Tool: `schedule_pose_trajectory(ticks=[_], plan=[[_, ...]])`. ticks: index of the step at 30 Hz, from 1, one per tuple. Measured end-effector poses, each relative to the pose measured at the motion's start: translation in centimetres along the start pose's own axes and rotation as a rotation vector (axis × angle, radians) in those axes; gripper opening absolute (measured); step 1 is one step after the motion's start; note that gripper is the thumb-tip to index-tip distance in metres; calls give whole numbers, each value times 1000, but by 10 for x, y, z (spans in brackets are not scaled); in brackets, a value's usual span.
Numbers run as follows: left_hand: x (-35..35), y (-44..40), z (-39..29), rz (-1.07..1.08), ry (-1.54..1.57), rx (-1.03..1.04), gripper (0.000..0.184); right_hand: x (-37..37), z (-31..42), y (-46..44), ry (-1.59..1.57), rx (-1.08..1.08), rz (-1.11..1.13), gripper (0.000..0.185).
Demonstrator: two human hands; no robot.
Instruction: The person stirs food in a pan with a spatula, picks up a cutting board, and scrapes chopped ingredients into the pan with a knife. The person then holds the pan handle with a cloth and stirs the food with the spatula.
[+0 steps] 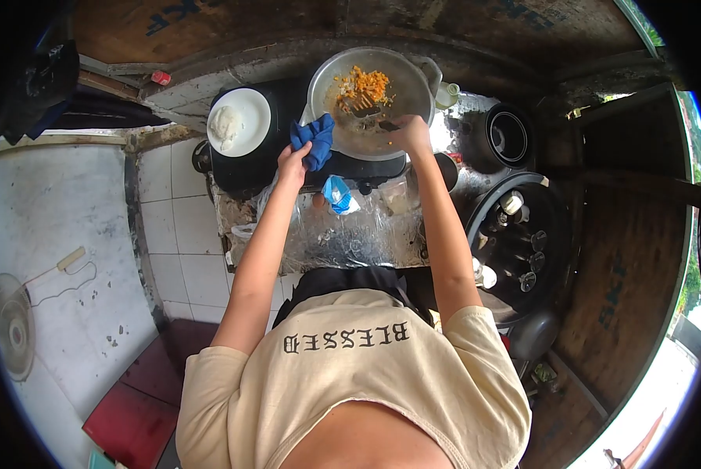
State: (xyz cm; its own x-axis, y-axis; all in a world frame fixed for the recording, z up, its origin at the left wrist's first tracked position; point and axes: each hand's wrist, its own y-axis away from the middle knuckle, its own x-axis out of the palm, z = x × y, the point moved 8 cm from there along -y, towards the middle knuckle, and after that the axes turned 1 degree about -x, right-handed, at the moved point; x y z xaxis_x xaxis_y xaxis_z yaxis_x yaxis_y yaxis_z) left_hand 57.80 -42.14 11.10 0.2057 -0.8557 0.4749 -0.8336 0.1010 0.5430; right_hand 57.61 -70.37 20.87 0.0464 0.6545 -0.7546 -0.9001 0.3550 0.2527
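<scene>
Slipping of the pan [349,143] looks like the first risk: only the left hand [292,162], through a bunched blue cloth [314,141], appears to steady it at the near left rim, so a loose fold could let the pan turn under a hard push from the turner [360,103]. The chopped orange food [368,81] lies heaped toward the far side, and a quick flick could send bits over that rim; 1 or 2 crumbs already sit apart on the near wall. If the stove [232,170] is lit, which I cannot tell, a drooping corner of cloth could scorch, and the right hand [410,134], bare and over the pan's near right edge, could get burnt by hot metal or steam. A wide swing of that arm might also knock the open jar [447,95], just beside the pan's right handle [432,73].

The left hand is clenched on the cloth, its fingers wrapped in close with little gap; whether a handle sits inside the folds is hidden. The right hand is mostly closed, grasping the turner's handle, with the slotted head down in the food. The pan rests on the right part of the stove, while a white plate [261,118] with a pale lump [225,127] sits on the left part. Nearer the body, a blue packet [336,193] stands on the foil-covered table [311,238].
</scene>
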Motion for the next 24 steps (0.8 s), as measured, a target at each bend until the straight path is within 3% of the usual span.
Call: schedule_pose_trajectory(ticks=[4,7,10,11,14,19,21,24], plan=[[-2,-1,1,11,14,-3,28,-56,25,45,285,-15,-210,18],[-1,0,-1,3,9,0,28,-59,7,44,486,151,-82,18],[-6,-5,4,3,21,17,27,-39,3,28,428,76,-86,16],[-6,-4,6,6,26,13,27,-33,13,24,389,-49,-127,20],[-2,-9,1,25,27,12,27,-33,4,13,266,-18,-118,27],[2,2,-2,36,38,-7,27,-64,8,24,424,119,-39,25],[0,-2,1,22,27,-4,27,-58,15,29,487,105,-2,18],[-4,-4,3,-6,13,-16,27,-13,5,17,279,63,88,21]])
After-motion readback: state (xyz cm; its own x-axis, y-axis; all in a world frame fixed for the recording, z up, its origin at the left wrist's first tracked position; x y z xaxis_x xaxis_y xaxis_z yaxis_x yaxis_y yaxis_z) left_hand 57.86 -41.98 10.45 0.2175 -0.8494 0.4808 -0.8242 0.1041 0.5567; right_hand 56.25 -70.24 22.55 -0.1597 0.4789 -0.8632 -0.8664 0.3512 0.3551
